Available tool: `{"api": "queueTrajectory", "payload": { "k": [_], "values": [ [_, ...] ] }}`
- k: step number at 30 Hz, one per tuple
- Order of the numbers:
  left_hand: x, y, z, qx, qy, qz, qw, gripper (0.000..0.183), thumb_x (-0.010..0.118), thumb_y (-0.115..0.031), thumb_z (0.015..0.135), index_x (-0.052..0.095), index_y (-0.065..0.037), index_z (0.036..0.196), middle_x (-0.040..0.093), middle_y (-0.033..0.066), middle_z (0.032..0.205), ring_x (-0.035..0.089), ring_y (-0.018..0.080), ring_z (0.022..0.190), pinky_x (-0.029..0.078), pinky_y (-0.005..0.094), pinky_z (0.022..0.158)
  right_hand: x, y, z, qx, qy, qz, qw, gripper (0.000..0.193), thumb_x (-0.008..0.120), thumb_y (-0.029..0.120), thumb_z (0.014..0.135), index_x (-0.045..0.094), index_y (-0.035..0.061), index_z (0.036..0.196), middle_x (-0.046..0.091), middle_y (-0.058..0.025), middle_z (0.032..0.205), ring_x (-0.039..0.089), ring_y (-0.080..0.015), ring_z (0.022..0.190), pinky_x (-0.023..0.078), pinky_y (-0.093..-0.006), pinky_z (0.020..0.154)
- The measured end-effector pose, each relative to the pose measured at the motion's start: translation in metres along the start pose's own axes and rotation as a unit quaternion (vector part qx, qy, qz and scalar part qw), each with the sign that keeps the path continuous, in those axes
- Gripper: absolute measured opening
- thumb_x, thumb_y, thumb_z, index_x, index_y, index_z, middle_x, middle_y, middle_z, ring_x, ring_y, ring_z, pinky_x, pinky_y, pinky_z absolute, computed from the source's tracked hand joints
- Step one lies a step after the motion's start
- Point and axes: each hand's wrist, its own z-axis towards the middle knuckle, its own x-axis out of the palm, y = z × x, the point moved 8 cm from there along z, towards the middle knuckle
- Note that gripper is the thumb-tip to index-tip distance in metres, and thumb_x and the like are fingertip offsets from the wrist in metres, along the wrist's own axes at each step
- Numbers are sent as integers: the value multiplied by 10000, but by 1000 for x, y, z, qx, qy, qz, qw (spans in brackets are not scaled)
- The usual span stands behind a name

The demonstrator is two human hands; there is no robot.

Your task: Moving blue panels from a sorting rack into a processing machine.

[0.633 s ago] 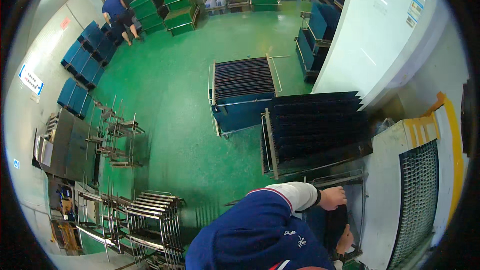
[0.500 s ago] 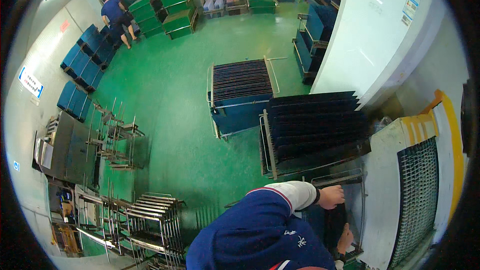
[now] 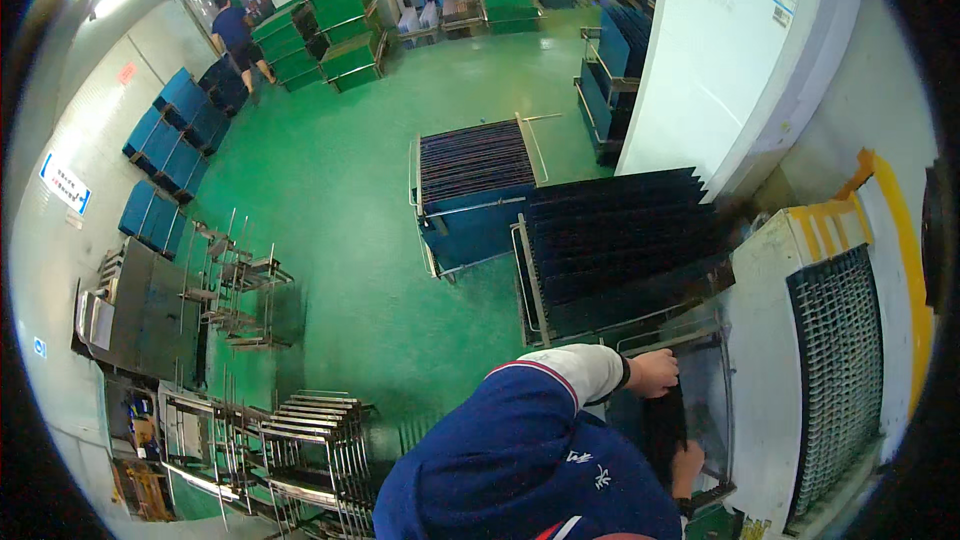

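My left hand (image 3: 652,373), with a white sleeve and a dark wristband, is closed on the far end of a thin dark panel (image 3: 664,432). At the panel's near end, my right hand (image 3: 687,467) is closed on its edge, partly hidden. The panel stands on edge between my hands, within a metal-framed rack (image 3: 727,410) at lower right. My left arm and shoulder hide the rack's left part. Just beyond the rack, a wire-framed rack of dark panels (image 3: 620,250) stands with several panels side by side.
Another loaded panel rack (image 3: 478,230) stands mid-floor. At right is a white machine (image 3: 765,290) with a mesh conveyor (image 3: 840,380). Bare metal racks (image 3: 310,440) stand at lower left. Blue panel stacks (image 3: 165,150) line the left wall; a person (image 3: 235,35) is at far left.
The whole view has shifted slightly. Both my hands stay on the dark panel, with little movement relative to the rack. The person at far left has changed stride.
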Motion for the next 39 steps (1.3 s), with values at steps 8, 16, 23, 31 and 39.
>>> {"api": "queueTrajectory", "payload": {
  "k": [8,16,23,31,39],
  "values": [
    [11,3,-5,8,5,53,999,180,663,-294,785,721,-123,786,709,60,869,652,263,917,467,424,831,-87,56,-16,-5,-35,-52,998,224,700,230,823,659,12,849,635,-220,800,609,-455,823,450,-546,722],
    [-13,-3,-2,-4,58,11,998,257,680,-317,844,710,-91,962,659,112,953,610,330,986,469,465,889,-242,24,-25,78,-105,33,991,300,726,266,828,620,-14,853,564,-225,746,484,-386,630,415,-455,624],
    [-21,-15,12,-6,27,3,1000,232,690,-274,838,685,-97,987,656,73,974,602,276,1037,433,427,962,-315,-69,-60,215,-411,606,646,185,711,129,891,695,20,1039,705,-49,983,646,-231,849,511,-366,762],
    [-25,-18,15,-5,19,21,1000,188,711,-260,829,677,-104,929,632,67,935,593,278,982,438,431,918,-276,-128,39,136,-282,771,554,362,689,47,877,592,51,1225,645,-106,1207,632,-280,1048,525,-457,897],
    [-26,-20,22,-13,49,24,998,200,708,-274,833,660,-96,912,628,65,934,585,282,977,433,429,921,-269,-249,102,179,-334,773,510,140,669,84,921,583,19,1011,612,-122,1016,599,-247,891,528,-410,844]
  ]
}}
